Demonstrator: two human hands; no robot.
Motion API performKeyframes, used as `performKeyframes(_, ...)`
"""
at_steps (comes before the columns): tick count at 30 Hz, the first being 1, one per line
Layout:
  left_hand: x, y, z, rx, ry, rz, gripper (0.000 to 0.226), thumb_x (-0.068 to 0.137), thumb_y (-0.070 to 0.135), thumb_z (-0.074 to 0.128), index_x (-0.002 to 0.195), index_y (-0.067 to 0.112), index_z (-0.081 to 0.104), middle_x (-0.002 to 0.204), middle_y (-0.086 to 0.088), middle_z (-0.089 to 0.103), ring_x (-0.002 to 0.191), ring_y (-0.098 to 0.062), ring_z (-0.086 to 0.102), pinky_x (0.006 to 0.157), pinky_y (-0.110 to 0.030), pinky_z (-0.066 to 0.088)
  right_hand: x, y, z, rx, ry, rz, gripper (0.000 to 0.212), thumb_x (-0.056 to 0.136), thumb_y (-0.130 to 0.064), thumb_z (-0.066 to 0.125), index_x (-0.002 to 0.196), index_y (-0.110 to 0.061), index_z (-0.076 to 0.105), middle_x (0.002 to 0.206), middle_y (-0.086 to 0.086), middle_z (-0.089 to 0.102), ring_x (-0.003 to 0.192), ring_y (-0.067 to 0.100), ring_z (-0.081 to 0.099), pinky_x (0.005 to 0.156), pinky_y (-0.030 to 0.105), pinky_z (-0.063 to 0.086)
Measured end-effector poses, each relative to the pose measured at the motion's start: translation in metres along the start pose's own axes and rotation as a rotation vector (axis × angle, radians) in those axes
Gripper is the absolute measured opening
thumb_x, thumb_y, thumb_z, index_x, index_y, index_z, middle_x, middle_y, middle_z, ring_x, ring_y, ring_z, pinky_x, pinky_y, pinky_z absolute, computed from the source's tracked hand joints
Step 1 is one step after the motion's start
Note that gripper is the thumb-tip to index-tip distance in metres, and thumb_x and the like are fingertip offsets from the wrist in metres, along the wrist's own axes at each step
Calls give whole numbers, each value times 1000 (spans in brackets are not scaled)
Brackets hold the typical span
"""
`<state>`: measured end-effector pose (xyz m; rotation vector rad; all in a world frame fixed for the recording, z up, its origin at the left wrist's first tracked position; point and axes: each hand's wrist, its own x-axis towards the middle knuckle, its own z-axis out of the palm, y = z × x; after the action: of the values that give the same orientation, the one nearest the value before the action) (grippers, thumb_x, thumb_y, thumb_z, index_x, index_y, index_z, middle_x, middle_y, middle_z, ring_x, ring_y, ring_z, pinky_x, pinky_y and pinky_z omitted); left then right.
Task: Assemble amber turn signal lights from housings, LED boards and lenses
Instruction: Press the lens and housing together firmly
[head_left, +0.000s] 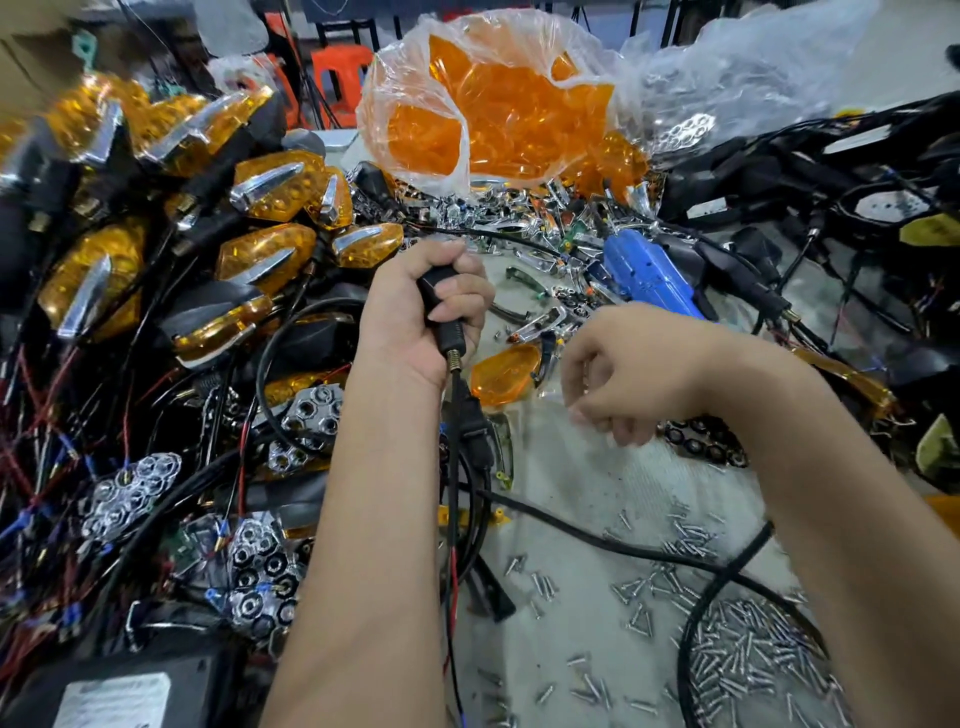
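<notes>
Left hand (415, 317) gripping a black housing stem (441, 306) above the bench.

The stem is matte black with a threaded brass tip at its lower end, from which black and red wires (453, 519) hang down. Just right of the stem lies an amber lens (501, 376), glossy and faceted. Further right, the right hand (623, 374) hovers with fingers loosely curled; whether it pinches anything I cannot tell.

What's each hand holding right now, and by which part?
The left hand grips a black housing around its stem, just above the threaded end. The right hand is blurred; whether it holds anything cannot be told.
</notes>
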<state>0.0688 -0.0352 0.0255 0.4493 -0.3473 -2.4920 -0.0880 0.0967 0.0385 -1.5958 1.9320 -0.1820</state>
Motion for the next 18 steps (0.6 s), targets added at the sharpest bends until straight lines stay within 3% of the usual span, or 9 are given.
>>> performKeyframes(2, 1, -1, 0, 1, 6, 7, 10, 78, 2, 52, 80, 10, 47, 69, -3, 46, 39, -8, 40, 29, -14, 29, 7, 11, -4, -75, 248, -22, 9, 85, -13, 77, 82, -17, 70, 56, -4, 69, 55, 15, 70, 51, 24, 54)
performKeyframes(4, 1, -1, 0, -1, 8, 8, 9, 79, 3, 51, 80, 11, 47, 69, -3, 46, 38, -8, 40, 30, -14, 29, 15, 19, -3, -99, 435, -47, 20, 79, -22, 85, 85, -23, 66, 65, -7, 64, 65, 15, 63, 60, 29, 51)
performKeyframes(7, 1, -2, 0, 8, 9, 14, 10, 79, 3, 51, 80, 11, 46, 68, -3, 46, 38, -7, 40, 30, -14, 29, 26, 21, 5, -92, 406, -129, 46, 72, -35, 92, 108, -32, 64, 87, -9, 57, 78, 5, 54, 71, 35, 50)
performKeyframes(9, 1, -3, 0, 19, 8, 21, 10, 78, 3, 51, 80, 12, 45, 68, -3, 46, 39, -7, 39, 30, -14, 29, 33, 20, 9, -119, 363, -171, 49, 71, -39, 93, 113, -36, 68, 94, -12, 54, 86, 5, 53, 76, 35, 48)
performKeyframes(13, 0, -5, 0, 37, 14, 28, 11, 79, 3, 50, 79, 13, 44, 67, -2, 46, 38, -6, 39, 30, -13, 28, 39, 25, 4, -108, 401, -148, 25, 73, -34, 93, 90, -28, 76, 92, -11, 69, 90, 9, 63, 83, 35, 54)
performKeyframes(18, -1, -6, 1, 55, -22, 21, 14, 76, 3, 51, 83, 13, 45, 68, -2, 45, 38, -7, 39, 29, -14, 28, 33, 38, -4, -48, 390, -150, 14, 79, -26, 89, 77, -25, 75, 77, -14, 71, 70, -2, 61, 64, 18, 45)
